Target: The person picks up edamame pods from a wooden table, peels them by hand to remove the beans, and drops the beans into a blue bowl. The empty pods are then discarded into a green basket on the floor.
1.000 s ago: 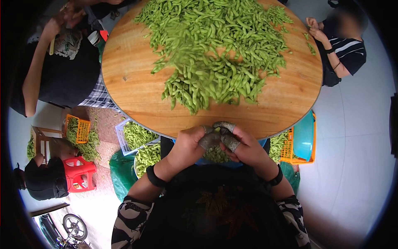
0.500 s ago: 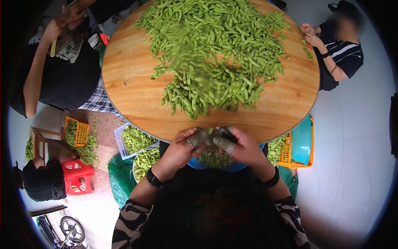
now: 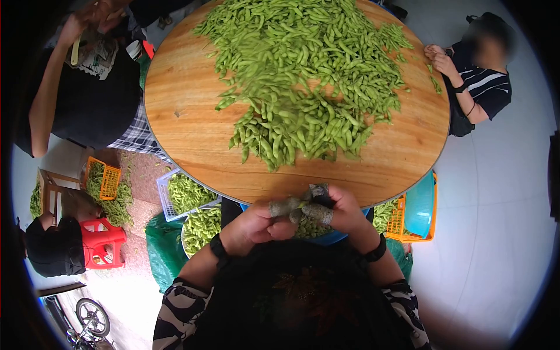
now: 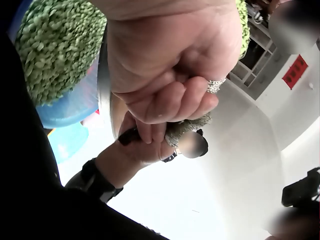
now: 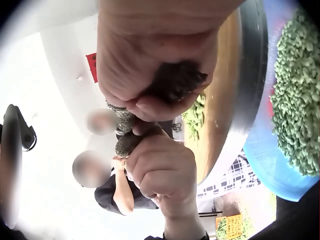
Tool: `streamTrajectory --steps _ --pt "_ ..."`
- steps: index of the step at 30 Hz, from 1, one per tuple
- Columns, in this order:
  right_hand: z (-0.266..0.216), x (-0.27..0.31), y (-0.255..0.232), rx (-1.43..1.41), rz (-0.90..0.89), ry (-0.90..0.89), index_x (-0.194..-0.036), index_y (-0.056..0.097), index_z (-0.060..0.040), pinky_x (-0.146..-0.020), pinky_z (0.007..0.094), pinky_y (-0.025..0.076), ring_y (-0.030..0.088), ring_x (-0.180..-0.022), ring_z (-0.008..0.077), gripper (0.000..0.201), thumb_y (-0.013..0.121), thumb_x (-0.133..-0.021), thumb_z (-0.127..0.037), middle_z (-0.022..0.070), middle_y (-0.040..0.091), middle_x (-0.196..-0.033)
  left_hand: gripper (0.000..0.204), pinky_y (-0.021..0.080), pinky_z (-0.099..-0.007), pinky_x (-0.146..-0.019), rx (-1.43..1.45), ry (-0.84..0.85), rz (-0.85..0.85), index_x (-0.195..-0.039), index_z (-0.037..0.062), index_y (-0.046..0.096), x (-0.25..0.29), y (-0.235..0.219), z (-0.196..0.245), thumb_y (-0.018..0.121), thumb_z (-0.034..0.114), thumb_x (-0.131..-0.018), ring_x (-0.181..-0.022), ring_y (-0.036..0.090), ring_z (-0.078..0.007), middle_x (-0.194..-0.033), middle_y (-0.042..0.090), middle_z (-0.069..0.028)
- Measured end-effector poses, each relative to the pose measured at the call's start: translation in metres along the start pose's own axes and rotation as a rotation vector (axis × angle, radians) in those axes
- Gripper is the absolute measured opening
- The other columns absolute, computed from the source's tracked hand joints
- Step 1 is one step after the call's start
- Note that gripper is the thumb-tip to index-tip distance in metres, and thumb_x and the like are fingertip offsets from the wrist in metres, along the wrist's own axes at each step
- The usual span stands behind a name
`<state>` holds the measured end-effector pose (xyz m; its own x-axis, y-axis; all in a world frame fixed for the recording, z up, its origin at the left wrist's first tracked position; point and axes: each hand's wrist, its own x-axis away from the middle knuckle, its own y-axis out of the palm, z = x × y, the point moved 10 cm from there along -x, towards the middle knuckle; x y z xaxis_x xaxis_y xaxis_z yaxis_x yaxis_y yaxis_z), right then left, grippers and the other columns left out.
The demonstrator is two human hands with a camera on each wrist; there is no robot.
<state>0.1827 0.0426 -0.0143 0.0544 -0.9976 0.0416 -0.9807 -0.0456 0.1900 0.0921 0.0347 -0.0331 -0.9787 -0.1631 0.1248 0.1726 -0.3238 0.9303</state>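
Over the table's near edge my left hand (image 3: 256, 223) and right hand (image 3: 345, 209) meet, their fingertips pinching a small green bean pod (image 3: 301, 205) that is mostly covered. Grey, worn wrappings (image 3: 318, 213) sheathe several fingertips and thumbs. Seen from the left wrist, the left hand's other fingers (image 4: 167, 102) are curled into the palm. A dark crumpled clump (image 5: 177, 80) lies in the right palm in the right wrist view. Right below the hands sits a blue basin (image 3: 335, 238) of shelled green beans (image 5: 300, 95).
A heap of green pods (image 3: 309, 64) covers much of the round wooden table (image 3: 192, 149). Pod-filled crates, including a pale one (image 3: 165, 195), stand at left; an orange crate (image 3: 430, 230) with a teal basket (image 3: 420, 204) stands at right. Other people sit around, one (image 3: 481, 87) at right.
Half a second ago the hands were slightly apart, with a green pod at the left fingertips; now the fingertips have come together around it. The pod heap looks the same.
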Motion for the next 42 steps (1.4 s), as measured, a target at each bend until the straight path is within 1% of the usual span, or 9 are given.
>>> streamTrajectory --steps 6,8,16,18,24,29,31,34,42 --pt "-0.001 0.002 -0.004 0.974 0.035 -0.089 -0.104 0.062 -0.0049 -0.065 0.0357 0.052 0.064 -0.072 0.028 0.039 0.074 -0.07 -0.017 0.0144 0.063 -0.084 0.018 0.03 -0.022 -0.044 -0.569 0.005 0.421 -0.096 0.0042 0.06 0.01 -0.035 0.013 0.052 0.019 -0.093 -0.049 0.042 -0.0062 -0.061 0.05 0.0016" --pt "-0.007 0.004 0.003 1.053 0.087 -0.128 -0.102 0.063 -0.0051 -0.064 0.0381 0.052 0.063 -0.073 0.0328 0.036 0.073 -0.07 -0.016 0.0144 0.063 -0.084 0.015 0.035 -0.0216 -0.047 -1.152 0.165 0.633 -0.098 0.0049 0.063 0.025 -0.022 0.048 0.051 0.011 -0.091 -0.053 0.047 -0.0059 -0.066 0.055 0.0009" --pt "-0.045 -0.025 0.002 1.076 0.173 -0.187 -0.099 0.063 -0.0058 -0.062 0.0405 0.053 0.063 -0.075 0.0341 0.026 0.068 -0.074 -0.012 0.0161 0.061 -0.099 0.023 0.047 -0.0266 -0.052 -1.435 0.69 1.347 -0.107 0.0019 0.064 0.18 -0.036 0.132 0.051 -0.002 -0.088 -0.06 0.061 -0.0118 -0.068 0.064 -0.0059" --pt "-0.071 -0.041 -0.005 1.368 0.422 -0.471 -0.099 0.063 -0.0066 -0.064 0.0383 0.053 0.064 -0.079 0.0327 0.026 0.067 -0.074 -0.01 0.0168 0.06 -0.106 0.026 0.052 -0.0384 -0.06 -1.811 0.482 1.615 -0.111 0.0034 0.061 0.219 -0.055 0.143 0.062 0.007 -0.085 -0.071 0.066 -0.0343 -0.077 0.067 -0.0174" --pt "-0.069 -0.041 -0.015 1.389 0.463 -0.472 -0.099 0.062 -0.0045 -0.067 0.0396 0.054 0.063 -0.08 0.0336 0.028 0.067 -0.071 -0.008 0.0161 0.06 -0.105 0.03 0.054 -0.0448 -0.07 -2.164 0.231 1.897 -0.109 0.0045 0.062 0.237 -0.047 0.151 0.067 0.02 -0.083 -0.09 0.064 -0.0395 -0.125 0.053 -0.0247" --pt "-0.057 -0.012 -0.034 0.701 0.401 -0.408 -0.1 0.062 -0.0012 -0.062 0.0315 0.051 0.063 -0.073 0.0206 0.02 0.065 -0.081 -0.006 0.0099 0.064 -0.085 0.018 0.055 -0.0419 -0.074 -2.056 0.848 0.934 -0.095 0.0034 0.064 0.107 0.027 0.12 0.065 0.0 -0.078 -0.087 0.064 -0.036 -0.109 0.063 -0.0183" --pt "-0.018 -0.008 -0.03 0.192 0.244 0.095 -0.103 0.062 -0.0009 -0.063 0.0255 0.048 0.059 -0.072 0.0107 0.017 0.062 -0.089 -0.01 0.0018 0.064 -0.082 0.025 0.054 -0.0419 -0.075 -2.024 0.859 0.6 -0.103 0.0038 0.061 0.056 0.053 0.091 0.065 0.004 -0.079 -0.086 0.063 -0.0392 -0.102 0.063 -0.0166" --pt "-0.016 0.003 -0.019 0.124 0.201 0.153 -0.104 0.059 -0.0004 -0.046 0.0205 0.034 0.042 -0.052 0.0036 0.013 0.057 -0.094 -0.009 -0.0007 0.054 -0.071 0.027 0.053 -0.037 -0.08 -1.739 0.372 0.402 -0.11 0.0037 0.059 0.01 0.027 0.057 0.063 0.005 -0.083 -0.088 0.063 -0.0347 -0.097 0.064 -0.0168" --pt "-0.019 0.019 0.005 0.314 0.013 0.028 -0.121 0.052 -0.0022 -0.048 0.0193 0.037 0.047 -0.054 0.0038 0.027 0.047 -0.095 -0.007 0.0014 0.06 -0.079 0.014 0.049 -0.0272 -0.075 -0.887 0.425 0.347 -0.106 -0.0002 0.06 0.005 0.004 0.046 0.052 0.005 -0.095 -0.086 0.062 -0.0134 -0.09 0.066 -0.0058"
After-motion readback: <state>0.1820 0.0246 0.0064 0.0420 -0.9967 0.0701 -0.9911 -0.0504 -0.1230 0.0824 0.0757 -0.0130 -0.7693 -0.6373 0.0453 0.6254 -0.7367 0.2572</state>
